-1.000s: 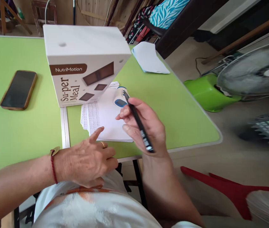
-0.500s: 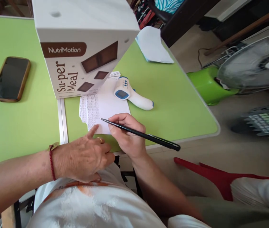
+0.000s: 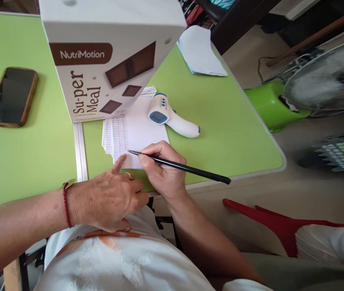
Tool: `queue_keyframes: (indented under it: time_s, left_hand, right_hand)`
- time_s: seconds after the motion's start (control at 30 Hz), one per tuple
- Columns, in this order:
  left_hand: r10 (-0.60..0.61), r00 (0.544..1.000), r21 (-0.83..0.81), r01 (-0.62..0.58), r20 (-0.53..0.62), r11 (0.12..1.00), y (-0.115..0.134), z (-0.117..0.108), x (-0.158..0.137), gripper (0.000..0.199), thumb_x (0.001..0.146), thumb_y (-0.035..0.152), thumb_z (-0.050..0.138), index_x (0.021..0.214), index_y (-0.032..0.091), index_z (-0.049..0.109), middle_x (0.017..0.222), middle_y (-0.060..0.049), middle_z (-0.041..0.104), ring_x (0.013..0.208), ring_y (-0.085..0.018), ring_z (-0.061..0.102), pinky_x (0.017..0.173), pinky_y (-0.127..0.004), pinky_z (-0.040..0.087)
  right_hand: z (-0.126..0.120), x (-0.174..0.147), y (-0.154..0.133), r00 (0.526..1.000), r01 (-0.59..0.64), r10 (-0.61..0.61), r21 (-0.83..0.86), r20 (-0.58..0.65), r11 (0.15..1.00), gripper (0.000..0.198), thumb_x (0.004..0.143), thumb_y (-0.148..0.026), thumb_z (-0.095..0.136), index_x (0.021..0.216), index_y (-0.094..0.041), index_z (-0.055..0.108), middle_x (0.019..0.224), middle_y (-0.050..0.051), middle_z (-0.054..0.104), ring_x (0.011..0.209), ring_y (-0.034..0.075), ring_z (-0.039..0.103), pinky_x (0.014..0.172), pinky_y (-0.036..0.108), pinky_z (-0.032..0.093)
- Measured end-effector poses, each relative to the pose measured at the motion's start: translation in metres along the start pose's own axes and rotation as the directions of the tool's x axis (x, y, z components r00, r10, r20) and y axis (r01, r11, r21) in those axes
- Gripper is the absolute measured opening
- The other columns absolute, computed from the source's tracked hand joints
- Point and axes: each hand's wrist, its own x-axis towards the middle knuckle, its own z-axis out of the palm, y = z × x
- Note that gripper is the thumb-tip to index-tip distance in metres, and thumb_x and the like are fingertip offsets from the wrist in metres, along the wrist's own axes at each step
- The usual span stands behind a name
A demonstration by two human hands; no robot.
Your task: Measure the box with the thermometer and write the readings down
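Observation:
My right hand (image 3: 163, 169) grips a black pen (image 3: 187, 166) between thumb and fingers. The pen's tip is at the edge of the written columns on a white sheet of paper (image 3: 143, 135). Small handwriting covers the sheet's left side, and more written sheets show under it. My left hand (image 3: 108, 198), wearing a ring and a red cord bracelet, rests at the table edge with its index finger stretched onto the paper near the pen tip. Its other fingers are loosely bent and hold nothing. An infrared thermometer (image 3: 173, 117) lies on the sheet's upper right.
A tall NutriMotion box (image 3: 83, 32) stands on the green table (image 3: 220, 133) and covers the upper part of the papers. At the left lies a phone (image 3: 11, 96). Folded papers (image 3: 202, 50) are at the far right. Beyond the edge are a fan (image 3: 320, 81) and a red chair (image 3: 269, 220).
The view has shifted slightly, so the table things appear a little higher. The pen has rolled or tilted slightly, and its clip no longer shows. Both hands keep nearly the same place at the paper.

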Motion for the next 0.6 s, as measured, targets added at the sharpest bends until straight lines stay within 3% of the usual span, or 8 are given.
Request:
queue_keyframes:
  time_s: [0.6]
  left_hand:
    - [0.006,1.000,0.012,-0.006,0.008,1.000,0.0006,-0.0023,-0.0003,0.034,0.070,0.044,0.079,0.075,0.015,0.062,0.082,-0.004,0.066,0.080,-0.021,0.058,0.113,-0.051,0.023]
  right_hand:
    - [0.0035,0.0039,0.0021,0.988,0.154,-0.154,-0.069,0.002,0.986,0.012,0.079,-0.018,0.058,0.068,-0.022,0.054,0.056,-0.007,0.054,0.048,0.008,0.048,0.047,0.020,0.042]
